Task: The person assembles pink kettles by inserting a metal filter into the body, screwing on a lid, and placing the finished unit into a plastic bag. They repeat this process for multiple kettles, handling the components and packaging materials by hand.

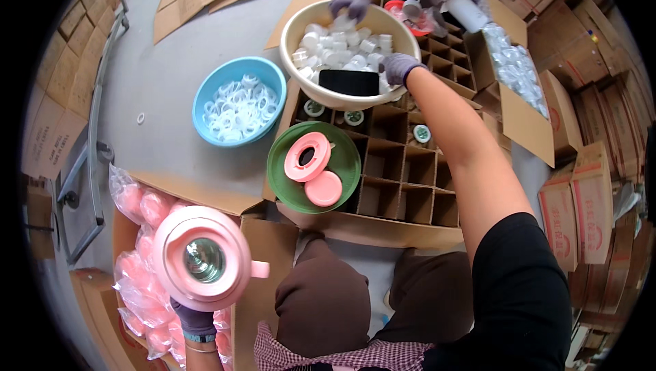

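Note:
My gloved left hand (195,320) is closed around a pink vacuum flask (232,234), held upright at the lower left. Its open mouth shows a shiny silvered glass liner, and its handle points right. At the near right rim of a cream basin (301,74), my gloved right hand (401,69) reaches among white plastic caps (352,46). Its fingertips are partly hidden, so I cannot tell whether they grip one. A flat black rectangle (348,83) shows over the caps beside it. In a green basin (279,180) lie a pink ring (295,156) and a round pink lid (323,188).
A co-worker's gloved hand (350,5) is in the cream basin. A blue basin (205,132) holds white rings. Under the basins is a divided carton (386,197) with several flasks. Bagged pink parts (140,275) fill a box at left. Stacked cartons (591,200) line the right.

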`<state>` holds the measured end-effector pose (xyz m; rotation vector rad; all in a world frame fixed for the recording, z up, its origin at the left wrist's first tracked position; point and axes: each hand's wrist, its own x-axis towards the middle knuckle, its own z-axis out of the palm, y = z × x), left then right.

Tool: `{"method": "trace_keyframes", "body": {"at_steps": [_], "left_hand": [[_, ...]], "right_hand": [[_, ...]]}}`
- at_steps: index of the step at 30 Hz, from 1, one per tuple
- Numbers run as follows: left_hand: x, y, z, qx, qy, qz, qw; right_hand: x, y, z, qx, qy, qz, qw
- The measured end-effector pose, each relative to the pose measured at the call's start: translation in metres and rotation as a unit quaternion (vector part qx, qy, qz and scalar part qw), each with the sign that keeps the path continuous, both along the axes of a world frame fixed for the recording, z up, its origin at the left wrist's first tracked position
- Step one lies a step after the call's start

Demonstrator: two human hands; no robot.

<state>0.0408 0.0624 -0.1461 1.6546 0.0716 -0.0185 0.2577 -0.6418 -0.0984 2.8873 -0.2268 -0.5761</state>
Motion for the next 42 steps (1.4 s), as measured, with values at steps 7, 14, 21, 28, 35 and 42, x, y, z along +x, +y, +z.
{"method": "trace_keyframes", "body": {"at_steps": [7, 14, 21, 28, 35, 42], "left_hand": [[0.002, -0.018, -0.005, -0.328, 0.131, -0.001, 0.936], [0.01, -0.05, 0.024, -0.386, 0.156, -0.115, 0.902], [-0.028, -0.076, 0.075, -0.464, 0.083, -0.235, 0.85], [-0.069, -0.074, 0.128, -0.338, 0.015, -0.313, 0.888], [-0.092, -0.072, 0.189, -0.17, -0.082, -0.33, 0.925], [-0.104, -0.089, 0.223, -0.161, -0.138, -0.36, 0.909]], "right_hand": [[0.016, 0.04, -0.014, -0.028, 0.014, -0.038, 0.999], [-0.078, 0.072, 0.069, 0.543, -0.311, 0.007, 0.78], [-0.314, 0.271, 0.227, 0.521, -0.274, 0.267, 0.763], [-0.42, 0.29, 0.23, 0.461, -0.427, 0.235, 0.742], [-0.498, 0.308, 0.248, 0.462, -0.412, 0.192, 0.761], [-0.497, 0.301, 0.198, 0.605, -0.481, 0.157, 0.615]]}}
